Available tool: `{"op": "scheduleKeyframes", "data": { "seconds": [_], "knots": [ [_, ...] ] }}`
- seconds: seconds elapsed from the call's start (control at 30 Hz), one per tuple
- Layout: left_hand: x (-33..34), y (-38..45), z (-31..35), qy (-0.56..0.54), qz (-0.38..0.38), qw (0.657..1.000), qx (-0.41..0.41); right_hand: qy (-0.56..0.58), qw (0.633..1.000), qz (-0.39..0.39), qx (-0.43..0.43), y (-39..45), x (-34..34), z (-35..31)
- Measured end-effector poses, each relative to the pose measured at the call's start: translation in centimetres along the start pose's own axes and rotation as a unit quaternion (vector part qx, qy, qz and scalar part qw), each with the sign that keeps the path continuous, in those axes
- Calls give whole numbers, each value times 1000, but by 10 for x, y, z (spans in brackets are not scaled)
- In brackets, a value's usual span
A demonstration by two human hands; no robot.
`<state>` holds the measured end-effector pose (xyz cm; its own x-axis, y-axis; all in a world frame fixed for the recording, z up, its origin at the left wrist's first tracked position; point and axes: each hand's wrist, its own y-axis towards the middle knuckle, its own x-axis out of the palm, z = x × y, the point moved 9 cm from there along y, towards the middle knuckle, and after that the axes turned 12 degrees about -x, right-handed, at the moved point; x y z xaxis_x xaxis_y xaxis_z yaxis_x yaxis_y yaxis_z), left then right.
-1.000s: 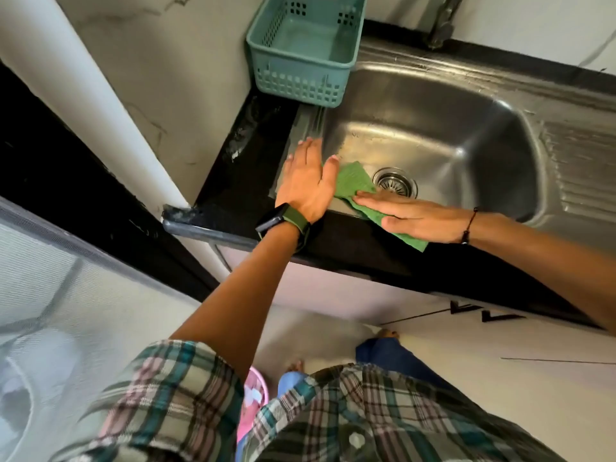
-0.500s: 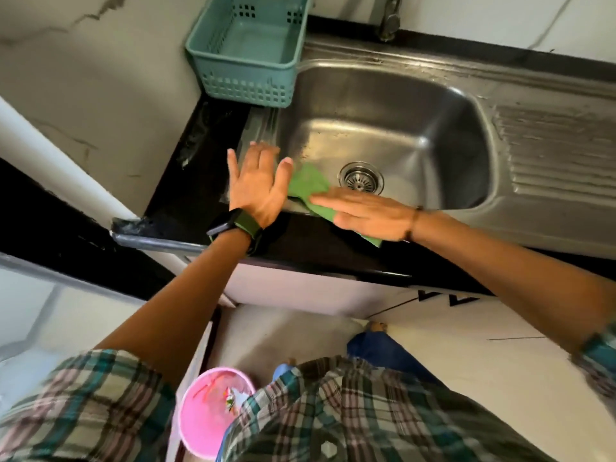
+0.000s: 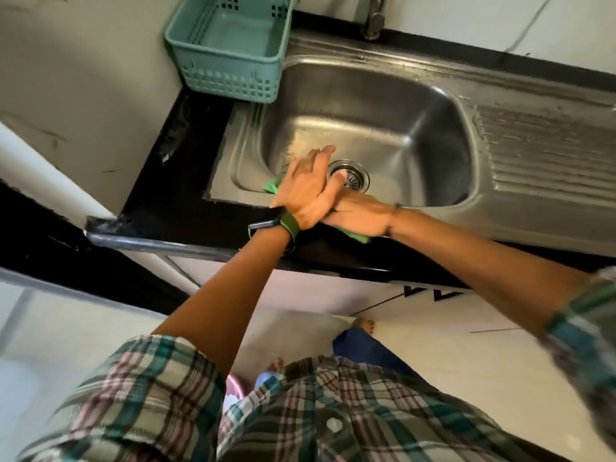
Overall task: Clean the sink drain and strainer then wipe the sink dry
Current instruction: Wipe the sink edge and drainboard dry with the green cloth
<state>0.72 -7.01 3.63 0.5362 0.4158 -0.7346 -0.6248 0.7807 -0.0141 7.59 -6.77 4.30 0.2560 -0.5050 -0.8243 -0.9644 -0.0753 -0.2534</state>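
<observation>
Left hand (image 3: 308, 191) over right hand (image 3: 361, 215), green cloth (image 3: 361, 238) on sink (image 3: 383, 105) front rim

Sinks (image 3: 416, 105): one
Drain strainers (image 3: 355, 175): one
Green cloths (image 3: 271, 186): one
Baskets (image 3: 230, 75): one
Taps (image 3: 375, 18): one
Hands (image 3: 308, 191): two
Watches (image 3: 266, 224): one

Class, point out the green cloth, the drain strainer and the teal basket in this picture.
green cloth (image 3: 361, 237), head view, corner showing below the hands.
drain strainer (image 3: 356, 177), head view, slotted metal centre.
teal basket (image 3: 230, 80), head view, perforated front wall.
</observation>
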Motion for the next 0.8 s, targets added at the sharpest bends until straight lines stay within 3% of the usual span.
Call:
{"op": "scheduleKeyframes", "data": {
  "seconds": [0.1, 0.27, 0.37, 0.5, 0.63, 0.8],
  "knots": [
    [-12, 2, -9, -26, 28, 999, -39, -17, 998, 56, 19, 19, -1, -8],
    [-3, -5, 5, 76, 8, 997, 23, -73, 995, 62, -8, -35, -1, 19],
    [8, -4, 2, 107, -40, 993, 19, -69, 993, 60, 71, -116, -10, 76],
    [31, 2, 8, 99, -102, 990, -18, -67, 968, 30, 241, -222, -24, 151],
    [60, 9, 35, 55, -154, 986, -40, -52, 957, 82, 273, -219, -19, 156],
    [86, 7, 81, -14, -139, 990, -6, 10, 960, 150, 237, -190, -20, 129]
  ]
}}
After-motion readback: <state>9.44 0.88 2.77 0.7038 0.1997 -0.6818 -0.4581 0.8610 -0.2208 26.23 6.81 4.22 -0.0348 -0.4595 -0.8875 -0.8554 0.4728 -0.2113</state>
